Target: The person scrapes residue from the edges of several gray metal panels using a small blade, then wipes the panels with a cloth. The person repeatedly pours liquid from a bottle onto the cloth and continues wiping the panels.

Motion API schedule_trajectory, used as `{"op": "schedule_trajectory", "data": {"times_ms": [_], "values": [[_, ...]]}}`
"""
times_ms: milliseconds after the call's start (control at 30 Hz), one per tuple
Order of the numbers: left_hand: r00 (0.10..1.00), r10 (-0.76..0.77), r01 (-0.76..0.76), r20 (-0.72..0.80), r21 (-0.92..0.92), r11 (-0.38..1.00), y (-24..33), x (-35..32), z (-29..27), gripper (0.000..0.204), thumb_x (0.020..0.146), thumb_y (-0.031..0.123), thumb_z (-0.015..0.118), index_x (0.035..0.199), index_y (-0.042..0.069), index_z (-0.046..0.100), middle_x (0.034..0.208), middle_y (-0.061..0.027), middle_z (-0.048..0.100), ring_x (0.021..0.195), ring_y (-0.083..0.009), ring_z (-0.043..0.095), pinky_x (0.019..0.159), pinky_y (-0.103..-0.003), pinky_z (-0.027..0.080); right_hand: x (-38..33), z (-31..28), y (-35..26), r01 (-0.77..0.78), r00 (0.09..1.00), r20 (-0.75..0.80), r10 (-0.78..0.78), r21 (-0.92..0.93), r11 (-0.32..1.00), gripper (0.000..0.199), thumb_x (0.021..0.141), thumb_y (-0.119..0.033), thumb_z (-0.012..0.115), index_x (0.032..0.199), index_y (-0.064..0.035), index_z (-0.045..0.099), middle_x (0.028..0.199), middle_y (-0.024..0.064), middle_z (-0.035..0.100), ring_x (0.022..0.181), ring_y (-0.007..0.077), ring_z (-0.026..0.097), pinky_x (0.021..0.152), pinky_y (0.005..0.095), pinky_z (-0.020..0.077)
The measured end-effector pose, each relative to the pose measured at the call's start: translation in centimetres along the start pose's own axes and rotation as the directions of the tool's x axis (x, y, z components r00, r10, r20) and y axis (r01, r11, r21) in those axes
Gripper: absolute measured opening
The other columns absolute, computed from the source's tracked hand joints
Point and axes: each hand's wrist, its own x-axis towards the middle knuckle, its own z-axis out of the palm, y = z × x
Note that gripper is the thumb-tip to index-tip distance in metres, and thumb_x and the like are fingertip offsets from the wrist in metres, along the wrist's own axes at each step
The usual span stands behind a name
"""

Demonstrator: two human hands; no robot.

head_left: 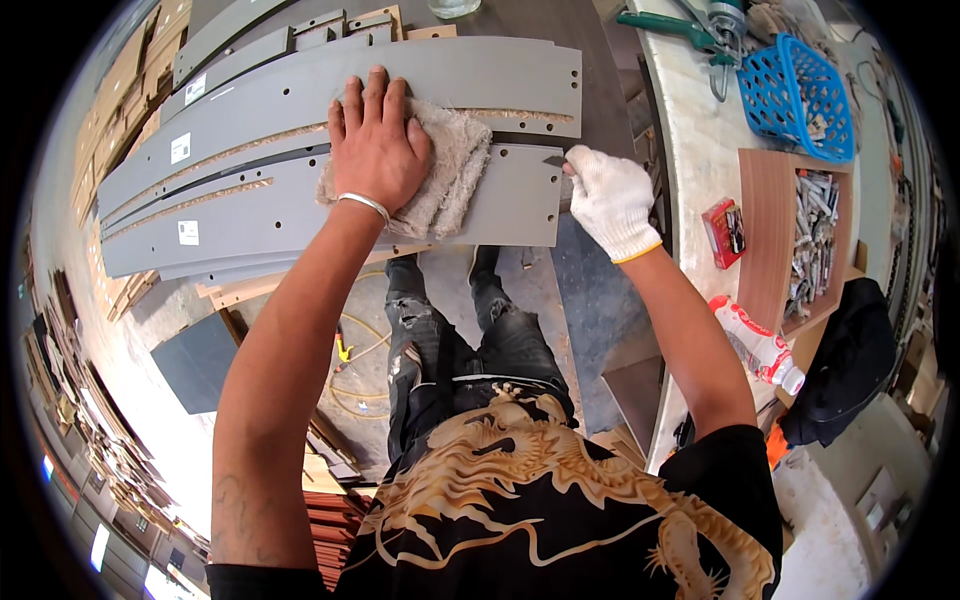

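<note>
Grey drilled panels (520,205) lie stacked before me, each with small holes; some have a rough, chipboard-coloured groove and a white label. My left hand (375,150) is bare and lies flat, fingers apart, on the panels and over a folded beige rag (455,165). A white knit glove covers my right hand (610,200), which is closed at the right end of the near panel. From its fingertips a small dark blade (553,160) points left, over or against the panel's corner. The glove hides the rest of that tool.
At right, a pale bench bears a blue plastic basket (770,100), a green-handled tool (670,28), a red box (724,232), a wooden box of metal fittings (765,225) and a plastic bottle (755,345). A glass (453,8) stands far off. A yellow hose (350,395) lies on the floor.
</note>
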Motion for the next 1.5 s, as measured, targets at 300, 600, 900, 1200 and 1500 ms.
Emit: {"op": "schedule_trajectory", "data": {"times_ms": [300, 600, 900, 1200, 1500], "values": [[1.000, -0.004, 0.004, 0.008, 0.032, 0.999, 0.1, 0.1, -0.1, 0.055, 0.096, 0.028, 0.050, 0.149, 0.009, 0.048, 0.162, -0.0131, 0.042, 0.152, -0.0393, 0.032, 0.126, -0.055, 0.021, -1.2, -0.2, -0.2, 0.017, 1.000, 0.024, -0.019, 0.080, 0.997, 0.007, 0.088, -0.016, 0.068, 0.090, -0.0133, 0.062, 0.076, 0.0100, 0.071, 0.067, 0.0339, 0.070, 0.060, 0.0459, 0.0536], [1.000, 0.005, -0.005, -0.015, 0.014, 1.000, -0.1, 0.1, 0.2, 0.055, 0.096, 0.030, 0.049, 0.147, 0.010, 0.050, 0.162, -0.0147, 0.043, 0.151, -0.0407, 0.033, 0.125, -0.057, 0.021, -5.7, -0.7, -2.6, 0.025, 0.989, 0.141, -0.037, 0.080, 0.996, 0.009, 0.084, -0.014, 0.071, 0.088, -0.0126, 0.062, 0.076, 0.0089, 0.070, 0.067, 0.0333, 0.068, 0.061, 0.0446, 0.0519], [1.000, -0.001, 0.001, -0.003, 0.034, 0.999, 0.1, 0.2, 0.2, 0.055, 0.098, 0.029, 0.049, 0.149, 0.009, 0.049, 0.163, -0.0131, 0.042, 0.153, -0.0386, 0.032, 0.126, -0.055, 0.021, -13.4, 0.5, -6.6, -0.312, 0.949, 0.129, 0.288, 0.239, 0.920, 0.008, 0.090, -0.020, 0.070, 0.093, -0.0143, 0.065, 0.072, 0.0108, 0.069, 0.065, 0.0346, 0.068, 0.062, 0.0469, 0.0517], [0.992, 0.107, -0.103, -0.061, 0.064, 0.993, -0.1, 1.5, -0.5, 0.042, 0.093, 0.027, 0.057, 0.131, 0.009, 0.059, 0.135, -0.0132, 0.059, 0.125, -0.0359, 0.052, 0.107, -0.051, 0.039, -10.4, 1.8, -10.3, -0.578, 0.794, -0.034, 0.608, 0.269, 0.770, 0.020, 0.102, -0.033, 0.061, 0.096, -0.0142, 0.064, 0.065, 0.0164, 0.064, 0.064, 0.0397, 0.068, 0.058, 0.0498, 0.0531], [0.903, 0.428, -0.430, -0.038, -0.047, 0.902, -4.5, 5.8, -0.9, 0.033, 0.094, 0.016, 0.060, 0.126, 0.008, 0.060, 0.126, -0.0137, 0.060, 0.121, -0.0363, 0.055, 0.104, -0.048, 0.043, -9.6, 2.3, -12.9, -0.726, 0.667, -0.026, 0.745, 0.207, 0.656, 0.020, 0.102, -0.033, 0.061, 0.096, -0.0143, 0.063, 0.066, 0.0162, 0.065, 0.061, 0.0394, 0.067, 0.057, 0.0504, 0.0512]]}}
